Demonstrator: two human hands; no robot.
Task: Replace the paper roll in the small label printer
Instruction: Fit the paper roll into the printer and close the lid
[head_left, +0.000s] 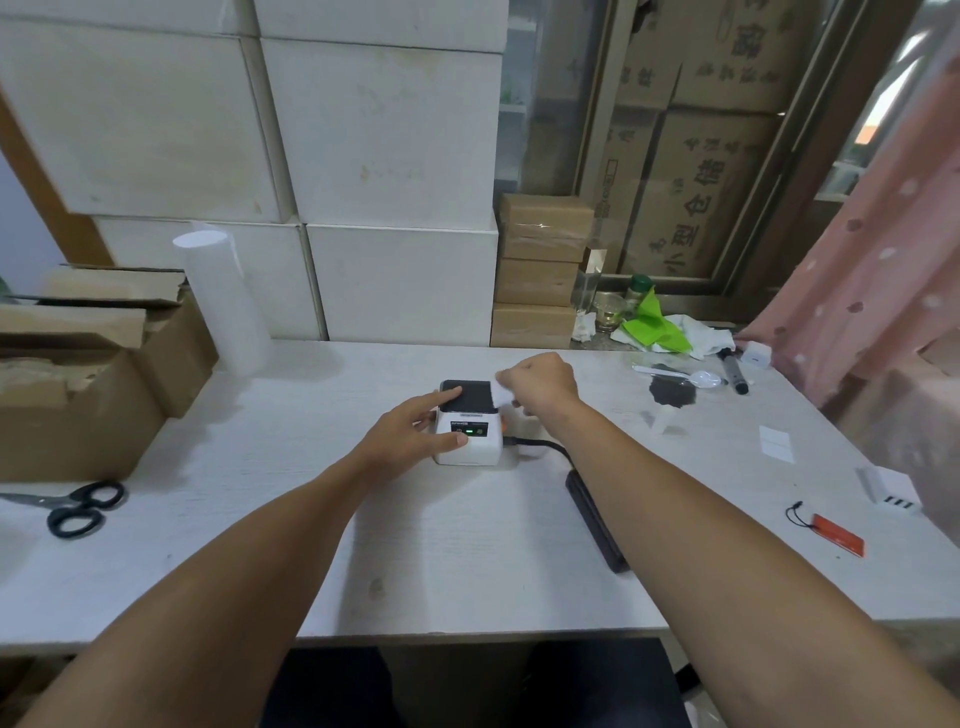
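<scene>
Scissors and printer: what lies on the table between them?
Nothing but the left forearm crossing above; the head view shows bare table between scissors and printer.

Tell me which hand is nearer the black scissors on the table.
Left. The left hand rests on the label printer, on the side facing the scissors at the table's left edge. The right hand, pinching white paper, is beyond the printer's far right corner.

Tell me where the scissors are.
The scissors lie at the table's left edge in the head view, just in front of the open cardboard box.
</scene>
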